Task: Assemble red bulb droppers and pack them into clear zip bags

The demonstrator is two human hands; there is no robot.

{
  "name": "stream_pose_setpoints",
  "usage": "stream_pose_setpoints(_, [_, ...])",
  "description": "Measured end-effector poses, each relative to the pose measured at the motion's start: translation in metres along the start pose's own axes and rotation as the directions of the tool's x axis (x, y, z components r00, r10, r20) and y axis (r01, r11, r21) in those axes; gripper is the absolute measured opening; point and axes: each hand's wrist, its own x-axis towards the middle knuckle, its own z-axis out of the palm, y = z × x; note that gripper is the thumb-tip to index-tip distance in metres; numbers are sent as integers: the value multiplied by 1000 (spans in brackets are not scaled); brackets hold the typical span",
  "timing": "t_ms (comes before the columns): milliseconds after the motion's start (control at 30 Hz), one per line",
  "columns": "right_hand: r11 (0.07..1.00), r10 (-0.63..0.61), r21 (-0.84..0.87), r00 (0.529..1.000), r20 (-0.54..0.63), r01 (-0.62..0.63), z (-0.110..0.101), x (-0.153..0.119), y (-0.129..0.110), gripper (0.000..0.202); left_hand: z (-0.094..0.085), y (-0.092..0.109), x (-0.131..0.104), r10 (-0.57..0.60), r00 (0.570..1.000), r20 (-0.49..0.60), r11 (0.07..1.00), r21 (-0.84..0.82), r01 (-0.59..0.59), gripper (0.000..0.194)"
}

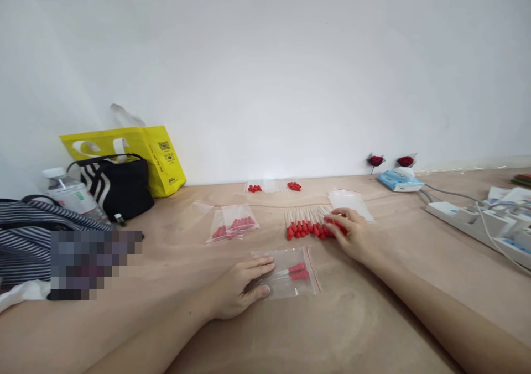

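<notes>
A clear zip bag with a red seal line lies flat in front of me, with red-tipped sticks inside. My left hand rests on its left edge, fingers apart. Beyond it is a row of red-tipped sticks with pale shafts pointing to the wall. At the right end of this row my right hand has its fingers curled over red tips; whether it grips any is hidden. Filled clear bags overlap to the left of the row. Unused-looking clear bags lie behind my right hand.
More bagged red tips lie by the wall. At the left are a yellow bag, a black bag, a bottle and striped cloth. Tissues, two dark red flowers and a power strip are at the right.
</notes>
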Motion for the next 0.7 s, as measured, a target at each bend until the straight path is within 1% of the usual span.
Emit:
stream_pose_setpoints(33, [994, 58, 93, 995, -86, -50, -2, 0, -2, 22, 0, 0, 0, -3, 1000, 1, 1000, -1, 3, 44])
stream_pose_setpoints(67, [974, 136, 202, 980, -146, -105, -5, 0, -4, 23, 0, 0, 0, -5, 1000, 2, 1000, -2, 5, 44])
stream_pose_setpoints(100, [933, 224, 321, 959, -171, -161, -7, -1, -6, 25, 1, 0, 0, -7, 1000, 1, 1000, -5, 7, 44])
stream_pose_setpoints(133, [871, 313, 442, 935, -165, -214, -10, -2, -8, 26, 1, -1, 0, -8, 1000, -2, 1000, -9, 8, 44])
stream_pose_setpoints(200, [692, 466, 657, 880, -89, -299, -14, -5, -11, 28, 1, -1, 0, -4, 1000, -8, 1000, -19, 4, 44])
stream_pose_setpoints(267, [505, 567, 786, 823, 8, -356, -15, -9, -13, 29, 2, -1, 0, 1, 1000, -18, 1000, -27, -2, 44])
stream_pose_setpoints(300, [429, 604, 819, 795, 54, -381, -15, -10, -14, 29, 1, -1, 0, 2, 1000, -22, 1000, -28, -2, 44])
stream_pose_setpoints(367, [325, 648, 841, 749, 136, -433, -12, -13, -16, 31, 1, 1, 0, -4, 1000, -29, 1000, -29, 3, 44])
stream_pose_setpoints(467, [236, 676, 840, 704, 220, -488, -7, -15, -22, 33, -1, 3, 0, -8, 1000, -26, 999, -38, 7, 44])
stream_pose_setpoints(600, [138, 676, 832, 665, 317, -537, -1, -18, -33, 35, -1, 4, -1, -21, 999, -37, 999, -49, 19, 45])
stream_pose_setpoints(700, [64, 632, 829, 665, 397, -555, 0, -19, -42, 35, 0, 4, -3, -55, 998, -41, 997, -55, 53, 48])
